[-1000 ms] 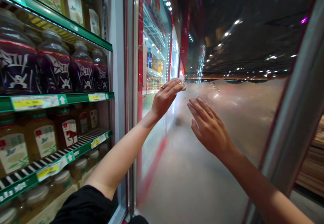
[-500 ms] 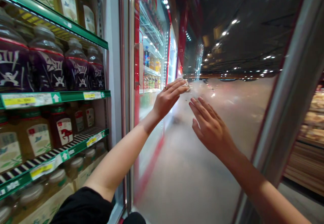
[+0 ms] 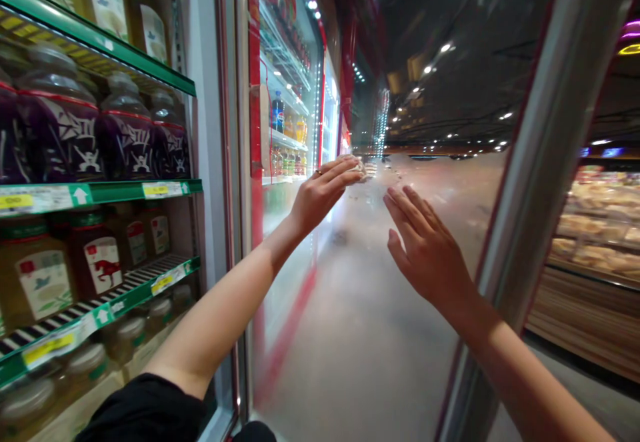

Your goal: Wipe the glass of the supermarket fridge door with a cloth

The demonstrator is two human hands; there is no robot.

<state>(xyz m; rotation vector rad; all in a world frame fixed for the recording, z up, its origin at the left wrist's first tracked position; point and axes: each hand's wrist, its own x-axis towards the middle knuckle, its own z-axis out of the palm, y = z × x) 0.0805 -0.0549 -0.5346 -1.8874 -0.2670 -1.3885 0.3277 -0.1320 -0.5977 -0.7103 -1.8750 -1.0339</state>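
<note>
My left hand (image 3: pixel 320 197) reaches up from the lower left, wearing a ring, with its fingers closed over a small crumpled white cloth (image 3: pixel 357 168). The cloth is pressed against a fogged glass fridge door (image 3: pixel 360 335). My right hand (image 3: pixel 425 249) is raised a little to the right of the cloth, its fingers spread and holding nothing. It lies on or very near the same misted glass; I cannot tell if it touches.
On the left stand green-edged shelves (image 3: pixel 100 192) of jars with purple labels and bottles. A metal door frame (image 3: pixel 520 229) runs diagonally at the right. Lit drink shelves (image 3: pixel 285 122) lie further along the aisle, and a pastry display (image 3: pixel 595 222) shows at the far right.
The shelves and door frame slide left in view as my head turns right. Both hands shift slightly right, and the cloth stays in my left hand.
</note>
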